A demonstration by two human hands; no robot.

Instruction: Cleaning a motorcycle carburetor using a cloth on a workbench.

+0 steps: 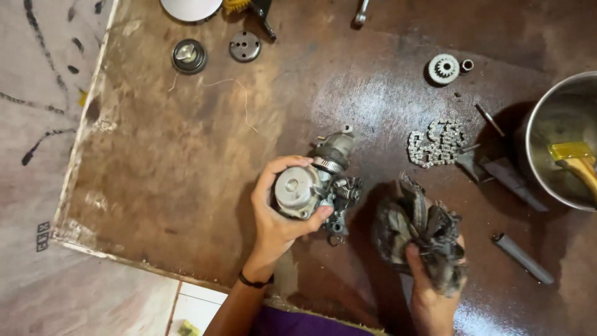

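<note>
Grey metal makes up the small engine part (314,186), a carburetor by its look, which sits in the grip of the left hand (280,214). The fingers curl over its round cover and the thumb presses from below, so the grip is closed firmly around it and lifts it a little above the worktop (186,174). The spring and the rubber neck of the part point away from the palm, toward the upper right.

Just to the right of this grip, the right hand (435,280) is closed around a dirty dark rag (420,227); the rag stands bunched up above the fist, near the part but not touching it.

I judge that the step in hand is wiping the part clean. The next move would need the rag brought against the metal while the left grip stays tight and turns the part to show its dirty sides.

Further right of the rag lie a small chain (436,143), a white gear (443,68) and a grey tube (522,258). A steel bowl (547,124) with a brush (578,158) in it stands at the right edge.
</note>
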